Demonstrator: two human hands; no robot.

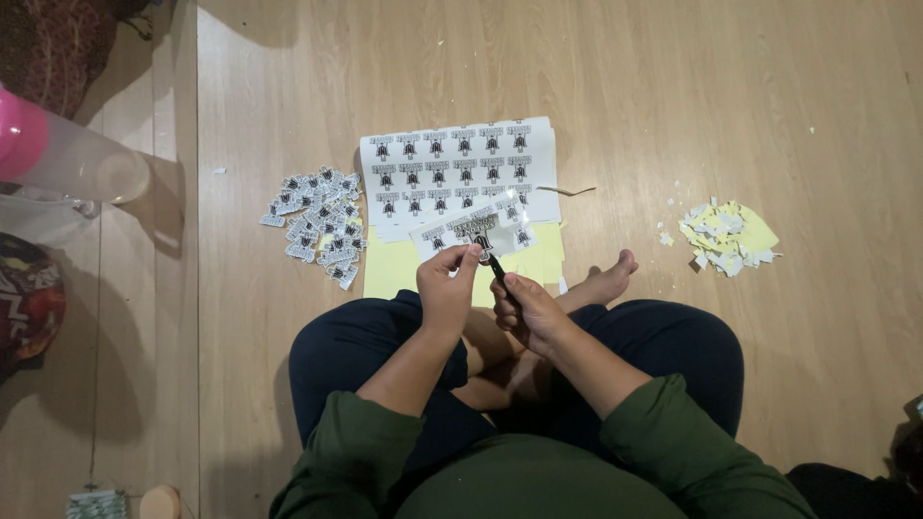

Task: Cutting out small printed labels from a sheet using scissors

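left hand pinches a strip of printed stickers at its lower edge, fingers closed on it; right hand is clamped around black scissors, blades up at the strip; hands close together over the crossed legs; strip hangs just above the printed sheets and yellow paper on the wood floor; cut stickers pile lies left of the sheets; scrap pile well apart on the right

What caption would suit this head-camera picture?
Seated cross-legged, left hand holds a sticker strip while right hand cuts it with scissors.
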